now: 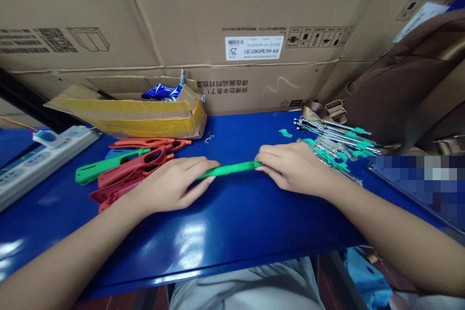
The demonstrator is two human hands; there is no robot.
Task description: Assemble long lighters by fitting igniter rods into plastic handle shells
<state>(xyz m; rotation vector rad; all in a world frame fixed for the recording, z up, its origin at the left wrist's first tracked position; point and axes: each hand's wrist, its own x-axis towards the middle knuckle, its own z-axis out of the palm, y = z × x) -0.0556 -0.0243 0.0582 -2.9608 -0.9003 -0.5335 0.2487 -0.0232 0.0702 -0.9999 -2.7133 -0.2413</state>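
Note:
A long green plastic handle (232,169) lies across the blue table (225,232) between my two hands. My left hand (174,184) closes over its left end, fingers curled on top. Its right end is pinched by my right hand (294,167). To the left lies a pile of red and green plastic handles (131,167). Just right of my right hand sits a heap of metal rods with teal plastic tips (334,147).
An open yellow-taped cardboard box (134,114) holding a blue packet stands at the back left. A white power strip (36,155) lies at the far left. Large cardboard cartons (232,24) wall the back. A brown bag (407,87) is at the right.

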